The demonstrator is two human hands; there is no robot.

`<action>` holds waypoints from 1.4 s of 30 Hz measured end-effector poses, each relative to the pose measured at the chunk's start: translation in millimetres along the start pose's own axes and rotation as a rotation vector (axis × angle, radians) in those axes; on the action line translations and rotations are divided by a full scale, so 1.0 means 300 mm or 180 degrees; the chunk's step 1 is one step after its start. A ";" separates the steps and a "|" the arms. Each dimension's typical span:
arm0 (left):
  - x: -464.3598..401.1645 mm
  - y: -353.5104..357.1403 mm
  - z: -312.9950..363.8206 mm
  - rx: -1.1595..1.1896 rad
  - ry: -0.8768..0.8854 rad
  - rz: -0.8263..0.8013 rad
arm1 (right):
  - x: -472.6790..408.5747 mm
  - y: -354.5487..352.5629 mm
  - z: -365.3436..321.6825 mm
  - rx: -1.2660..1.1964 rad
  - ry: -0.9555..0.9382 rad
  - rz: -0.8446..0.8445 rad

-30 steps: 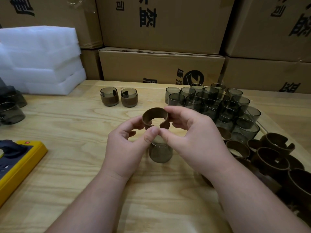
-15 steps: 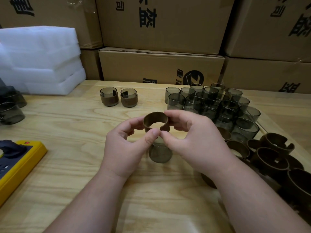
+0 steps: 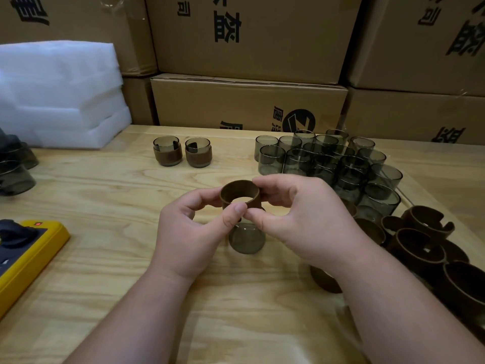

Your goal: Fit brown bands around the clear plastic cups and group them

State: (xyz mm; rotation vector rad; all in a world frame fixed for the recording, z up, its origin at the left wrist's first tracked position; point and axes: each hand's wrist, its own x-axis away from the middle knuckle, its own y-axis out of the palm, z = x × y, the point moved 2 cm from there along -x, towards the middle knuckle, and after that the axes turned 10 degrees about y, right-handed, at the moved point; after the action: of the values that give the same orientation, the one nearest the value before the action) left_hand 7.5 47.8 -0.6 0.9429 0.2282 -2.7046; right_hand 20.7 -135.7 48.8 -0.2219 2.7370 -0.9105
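Nearest the camera, 2 bare forearms reach in over the wooden table (image 3: 86,195). The left hand (image 3: 189,232) and the right hand (image 3: 301,219) meet at the middle, and the fingers of both are curled round a brown band (image 3: 240,195), pinching it from either side with the thumbs touching at its near edge. The band is held as an open ring just above a clear plastic cup (image 3: 246,239), which stands on the table under the thumbs. To the right lies a heap of loose brown bands (image 3: 425,240), partly hidden by the right forearm. At the left edge sits a yellow device (image 3: 29,256). Farther back on the right stands a cluster of bare cups (image 3: 328,158), packed close together. Left of them, 2 banded cups (image 3: 182,151) stand side by side. A stack of white foam sheets (image 3: 57,93) lies at far left, with cardboard boxes (image 3: 249,38) behind everything.
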 end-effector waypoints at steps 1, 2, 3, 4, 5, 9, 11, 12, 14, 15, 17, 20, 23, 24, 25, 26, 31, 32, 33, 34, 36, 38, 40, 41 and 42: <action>0.001 0.001 0.001 -0.0010 0.0013 0.0001 | 0.001 0.003 0.000 0.0006 0.0004 0.0015; 0.001 0.002 0.002 -0.0021 0.0021 0.0006 | 0.002 0.007 0.000 0.0018 0.0013 0.0048; 0.001 0.004 0.003 -0.0046 0.0024 0.0007 | 0.003 0.012 -0.001 0.0043 0.0030 0.0081; 0.002 0.006 0.004 -0.0084 0.0022 0.0002 | 0.004 0.019 -0.001 0.0088 0.0059 0.0106; 0.003 0.008 0.005 -0.0130 0.0016 -0.0007 | 0.006 0.027 -0.002 0.0145 0.0095 0.0128; 0.004 0.012 0.006 -0.0262 -0.0055 -0.0050 | 0.008 0.048 -0.005 0.0358 0.0251 0.0232; 0.006 0.012 0.004 -0.0295 -0.0108 -0.0098 | 0.008 0.051 -0.005 0.0438 0.0318 0.0252; 0.007 0.013 0.002 -0.0309 -0.0145 -0.0133 | 0.007 0.052 -0.003 0.0479 0.0361 0.0250; 0.008 0.014 -0.003 -0.0337 -0.0229 -0.0203 | 0.006 0.053 0.000 0.0532 0.0469 0.0239; 0.007 0.015 -0.007 -0.0341 -0.0270 -0.0232 | 0.004 0.054 0.001 0.0541 0.0516 0.0235; 0.004 0.017 -0.014 -0.0336 -0.0343 -0.0275 | 0.003 0.054 0.002 0.0557 0.0562 0.0237; 0.004 0.020 -0.016 -0.0330 -0.0399 -0.0310 | 0.002 0.052 0.005 0.0500 0.0599 0.0234; 0.007 0.023 -0.020 -0.0292 -0.0510 -0.0403 | -0.001 0.053 0.017 0.0409 0.0718 0.0139; 0.007 0.026 -0.023 -0.0261 -0.0577 -0.0449 | -0.002 0.055 0.021 0.0363 0.0767 0.0114; 0.007 0.027 -0.027 -0.0237 -0.0635 -0.0483 | -0.004 0.056 0.024 0.0311 0.0807 0.0099; 0.007 0.028 -0.032 -0.0229 -0.0667 -0.0507 | -0.005 0.057 0.029 0.0279 0.0825 0.0093; 0.016 0.025 -0.041 -0.0329 -0.0679 -0.0641 | -0.011 0.048 0.043 0.0252 0.0796 0.0005; 0.016 0.025 -0.041 -0.0329 -0.0684 -0.0611 | -0.012 0.046 0.044 0.0189 0.0799 0.0009; 0.015 0.025 -0.040 -0.0309 -0.0703 -0.0530 | -0.013 0.043 0.046 0.0090 0.0825 0.0033; 0.012 0.025 -0.040 -0.0284 -0.0712 -0.0412 | -0.014 0.042 0.047 -0.0022 0.0866 0.0082; 0.007 0.023 -0.039 -0.0280 -0.0687 -0.0204 | -0.021 0.040 0.053 -0.0110 0.0925 0.0281; 0.005 0.023 -0.039 -0.0297 -0.0723 -0.0174 | -0.028 0.041 0.063 -0.0085 0.0996 0.0558; 0.005 0.023 -0.044 -0.0261 -0.0803 -0.0229 | -0.030 0.049 0.068 -0.0253 0.1108 0.0704; 0.004 0.022 -0.047 -0.0231 -0.0845 -0.0255 | -0.031 0.057 0.069 -0.0397 0.1175 0.0724; 0.003 0.021 -0.050 -0.0195 -0.0893 -0.0267 | -0.030 0.064 0.070 -0.0554 0.1252 0.0723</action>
State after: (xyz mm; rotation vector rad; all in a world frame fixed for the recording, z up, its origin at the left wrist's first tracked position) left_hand 17.4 45.3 -13.0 0.5389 0.2965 -2.8470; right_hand 34.0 -130.3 22.5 0.2625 3.1173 -0.7164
